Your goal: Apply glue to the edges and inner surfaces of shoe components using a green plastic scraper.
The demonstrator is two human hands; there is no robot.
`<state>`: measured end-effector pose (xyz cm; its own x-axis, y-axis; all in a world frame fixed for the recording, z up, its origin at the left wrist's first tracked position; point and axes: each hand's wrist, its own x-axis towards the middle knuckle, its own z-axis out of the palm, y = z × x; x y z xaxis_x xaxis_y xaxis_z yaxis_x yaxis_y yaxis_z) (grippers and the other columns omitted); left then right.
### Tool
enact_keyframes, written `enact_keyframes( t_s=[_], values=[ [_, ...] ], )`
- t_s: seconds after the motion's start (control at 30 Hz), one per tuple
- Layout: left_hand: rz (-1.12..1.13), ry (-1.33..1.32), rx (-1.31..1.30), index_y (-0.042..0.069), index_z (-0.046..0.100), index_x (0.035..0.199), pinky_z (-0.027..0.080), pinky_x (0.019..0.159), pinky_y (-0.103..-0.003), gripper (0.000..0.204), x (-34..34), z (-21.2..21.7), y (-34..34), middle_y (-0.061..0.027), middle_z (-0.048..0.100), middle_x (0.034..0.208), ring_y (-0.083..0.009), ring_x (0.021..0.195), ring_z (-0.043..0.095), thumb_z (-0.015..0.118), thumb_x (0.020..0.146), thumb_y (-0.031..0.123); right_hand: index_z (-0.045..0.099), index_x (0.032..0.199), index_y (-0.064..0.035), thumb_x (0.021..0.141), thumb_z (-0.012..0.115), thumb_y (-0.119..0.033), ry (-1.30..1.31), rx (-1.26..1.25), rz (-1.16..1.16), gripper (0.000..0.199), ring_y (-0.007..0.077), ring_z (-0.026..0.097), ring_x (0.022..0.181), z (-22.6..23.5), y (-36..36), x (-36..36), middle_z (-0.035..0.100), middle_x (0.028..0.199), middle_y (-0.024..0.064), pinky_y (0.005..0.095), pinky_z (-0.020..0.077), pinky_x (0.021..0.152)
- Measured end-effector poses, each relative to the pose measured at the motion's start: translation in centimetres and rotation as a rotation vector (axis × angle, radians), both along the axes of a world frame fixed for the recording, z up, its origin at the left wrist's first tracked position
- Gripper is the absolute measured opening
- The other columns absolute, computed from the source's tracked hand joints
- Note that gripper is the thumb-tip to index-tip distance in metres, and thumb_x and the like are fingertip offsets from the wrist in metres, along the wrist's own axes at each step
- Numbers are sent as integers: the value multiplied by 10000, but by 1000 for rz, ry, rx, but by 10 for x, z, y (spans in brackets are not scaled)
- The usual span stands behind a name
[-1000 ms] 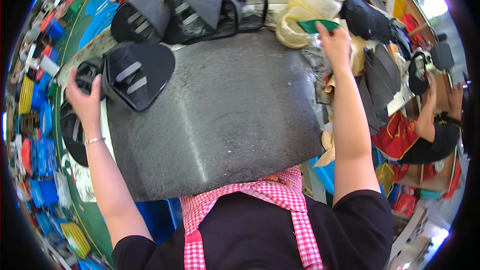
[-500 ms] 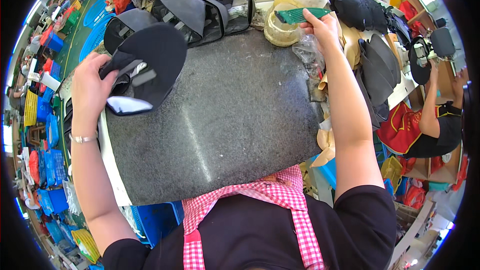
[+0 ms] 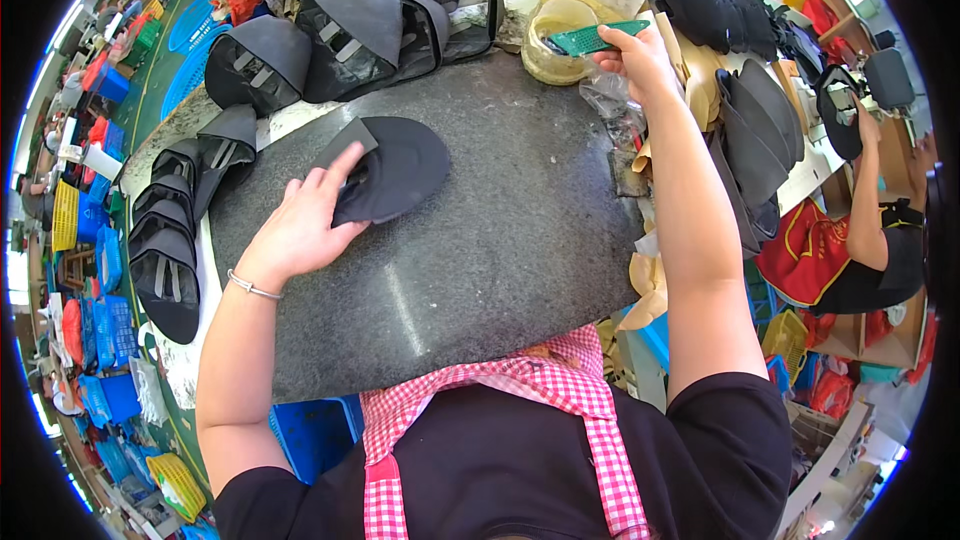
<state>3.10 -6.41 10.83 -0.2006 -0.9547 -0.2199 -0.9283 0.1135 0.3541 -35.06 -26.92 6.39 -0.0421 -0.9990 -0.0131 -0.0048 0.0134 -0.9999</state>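
Note:
My left hand is on a black cap-like fabric piece with a rounded flap, at the left of the dark mat. The thumb lies along its near edge and the index finger on its raised panel. Between the fingers and thumb of my right hand is a green-handled brush. Its dark tip is at the mouth of a cloudy, yellow-stained plastic container, overlapping the rim in view. How far the tip reaches inside I cannot tell.
Several similar black pieces stand along the far edge, and smaller ones line the left. More dark curved pieces lie at right beside brown paper. At far right a co-worker handles a black piece. Blue baskets stand at left.
My left hand has moved right and toward me, bringing the black piece down onto the mat and turning it over. My right hand with the brush has shifted slightly left and nearer.

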Motion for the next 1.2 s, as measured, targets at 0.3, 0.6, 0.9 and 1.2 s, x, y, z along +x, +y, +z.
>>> enact_keyframes(
  t_s=[0.3, 0.6, 0.9, 1.2],
  values=[
    [133, 826, 347, 76, 548, 1287, 400, 572, -185, 499, 24, 40, -42, 12, 653, 1083, -55, 857, 558, 482, 946, 434, 618, 975, 55, 907, 601, -72, -706, -43, 269, 145, 135, 613, 623, 51, 49, -11, 651, 797, 94, 175, 506, 506],
    [358, 676, 203, 59, 517, 1306, 401, 875, -301, 635, -31, 1, -97, -69, 548, 1233, -141, 1000, 488, 506, 904, 551, 613, 917, 22, 897, 624, -111, -394, -44, 262, 135, 112, 602, 528, 39, 123, 45, 658, 737, 80, 194, 447, 443],
    [428, 782, 249, 13, 436, 1385, 299, 1070, -344, 699, -16, -62, -132, -112, 474, 1402, -190, 1243, 459, 442, 944, 555, 647, 883, 33, 891, 660, -193, -9, -129, 247, 227, 129, 658, 594, -1, 92, 128, 689, 739, 97, 235, 512, 516],
    [413, 826, 266, -31, 444, 1363, 389, 1022, -313, 695, -16, -67, -137, -149, 513, 1355, -185, 1195, 520, 443, 956, 532, 656, 855, 2, 876, 630, -198, 551, -314, 178, 203, 186, 692, 613, -17, 63, 165, 679, 650, 124, 311, 531, 603]
  ],
)
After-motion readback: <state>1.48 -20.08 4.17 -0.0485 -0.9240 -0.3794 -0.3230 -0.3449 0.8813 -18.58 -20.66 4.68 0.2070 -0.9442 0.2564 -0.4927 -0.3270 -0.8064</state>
